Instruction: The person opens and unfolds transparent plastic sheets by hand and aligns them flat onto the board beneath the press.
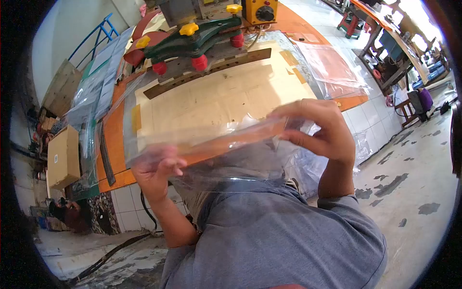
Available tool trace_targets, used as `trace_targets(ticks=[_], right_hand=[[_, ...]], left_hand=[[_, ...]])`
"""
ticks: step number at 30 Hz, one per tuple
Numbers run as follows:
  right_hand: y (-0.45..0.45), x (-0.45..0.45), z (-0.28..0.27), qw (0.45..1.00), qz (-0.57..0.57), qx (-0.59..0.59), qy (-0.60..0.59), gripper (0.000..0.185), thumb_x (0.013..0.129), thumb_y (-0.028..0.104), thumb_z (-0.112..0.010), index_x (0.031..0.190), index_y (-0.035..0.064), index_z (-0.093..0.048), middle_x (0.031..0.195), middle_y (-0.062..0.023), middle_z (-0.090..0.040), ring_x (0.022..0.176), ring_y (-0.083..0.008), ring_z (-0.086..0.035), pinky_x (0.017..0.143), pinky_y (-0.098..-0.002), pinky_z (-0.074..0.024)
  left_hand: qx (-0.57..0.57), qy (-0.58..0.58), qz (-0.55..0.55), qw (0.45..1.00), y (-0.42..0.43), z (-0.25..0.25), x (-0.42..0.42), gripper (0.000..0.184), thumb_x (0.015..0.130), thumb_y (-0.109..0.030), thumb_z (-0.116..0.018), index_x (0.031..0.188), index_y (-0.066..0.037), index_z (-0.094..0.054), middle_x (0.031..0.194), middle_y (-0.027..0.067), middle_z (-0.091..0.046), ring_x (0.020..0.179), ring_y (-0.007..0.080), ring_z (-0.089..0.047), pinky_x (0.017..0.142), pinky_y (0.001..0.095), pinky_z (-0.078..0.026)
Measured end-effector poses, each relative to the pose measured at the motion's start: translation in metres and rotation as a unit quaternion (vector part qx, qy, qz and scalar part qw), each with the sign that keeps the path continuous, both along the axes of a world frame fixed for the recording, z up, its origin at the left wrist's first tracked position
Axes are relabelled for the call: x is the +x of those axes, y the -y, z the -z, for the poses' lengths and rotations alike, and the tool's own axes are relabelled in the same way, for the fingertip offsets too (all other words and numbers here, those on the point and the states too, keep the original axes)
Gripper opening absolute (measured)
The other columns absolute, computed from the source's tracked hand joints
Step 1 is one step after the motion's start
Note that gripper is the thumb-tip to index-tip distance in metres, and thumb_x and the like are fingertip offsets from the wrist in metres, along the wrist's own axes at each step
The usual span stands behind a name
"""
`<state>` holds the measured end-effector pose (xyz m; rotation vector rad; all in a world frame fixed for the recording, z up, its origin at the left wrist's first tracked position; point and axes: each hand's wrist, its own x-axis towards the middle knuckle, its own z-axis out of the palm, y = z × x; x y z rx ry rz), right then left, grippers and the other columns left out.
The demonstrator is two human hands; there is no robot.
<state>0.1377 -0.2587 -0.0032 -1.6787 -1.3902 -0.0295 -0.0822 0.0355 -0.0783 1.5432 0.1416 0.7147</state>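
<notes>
A clear plastic sheet point(226, 179) stretches between my two hands over the table's front edge, its lower part hanging before my lap. My left hand point(156, 168) has its fingers curled on the sheet's left end. At the right end, my right hand point(320, 127) grips the plastic between thumb and fingers. Beyond the sheet lies a pale board point(211, 106), taped at its sides. Across its far part rests a brown ruler-like bar point(209, 72). Behind that stands a green machine part point(192, 41) with yellow knobs and red feet.
More clear plastic sheets point(332, 70) lie on the orange tabletop point(353, 102) at right. A dark strip point(106, 156) and a cardboard box point(63, 158) are at left. A yellow control box point(260, 12) stands at the back. Loose plastic point(308, 168) hangs beside my right arm.
</notes>
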Motion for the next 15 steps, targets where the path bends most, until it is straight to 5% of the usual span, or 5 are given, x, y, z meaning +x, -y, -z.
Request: trace_targets(ticks=[3, 8, 11, 15], right_hand=[[0.003, -0.012, -0.007, 0.999, -0.012, 0.004, 0.038, 0.030, 0.077, 0.013, -0.087, 0.103, 0.0014, -0.077, 0.081, -0.0093, -0.073, 0.073, -0.0255, -0.071, 0.066, -0.0342, -0.0528], [0.001, -0.019, 0.000, 0.996, -0.065, 0.043, 0.052, 0.025, 0.079, 0.017, -0.086, 0.098, 0.0036, -0.078, 0.075, -0.0073, -0.068, 0.064, -0.0219, -0.062, 0.058, -0.0355, -0.0457], [0.001, -0.017, 0.001, 0.993, -0.081, 0.046, 0.072, 0.024, 0.080, 0.019, -0.085, 0.098, 0.0049, -0.077, 0.075, -0.0070, -0.067, 0.065, -0.0226, -0.062, 0.059, -0.0366, -0.0463], [0.004, -0.017, -0.002, 0.992, -0.059, 0.005, 0.108, 0.019, 0.085, 0.019, -0.082, 0.098, 0.0063, -0.076, 0.076, -0.0065, -0.065, 0.068, -0.0252, -0.063, 0.061, -0.0391, -0.0492]], left_hand=[[0.030, 0.063, -0.031, 0.997, 0.012, -0.012, 0.001, 0.033, 0.092, -0.013, -0.080, 0.116, 0.005, -0.066, 0.084, 0.0156, -0.072, 0.067, 0.0197, -0.071, 0.058, 0.0260, -0.059], [0.135, 0.225, -0.020, 0.965, -0.010, -0.004, -0.012, 0.021, 0.090, -0.014, -0.079, 0.101, -0.004, -0.064, 0.089, 0.0196, -0.075, 0.063, 0.0166, -0.059, 0.059, 0.0292, -0.046], [0.170, 0.175, -0.062, 0.968, -0.010, -0.009, -0.027, 0.023, 0.088, -0.016, -0.081, 0.093, -0.007, -0.060, 0.080, 0.0180, -0.075, 0.061, 0.0168, -0.057, 0.062, 0.0287, -0.039], [0.172, 0.148, -0.118, 0.967, 0.005, -0.010, -0.027, 0.024, 0.089, -0.015, -0.082, 0.095, -0.004, -0.062, 0.079, 0.0219, -0.075, 0.063, 0.0177, -0.062, 0.059, 0.0281, -0.049]])
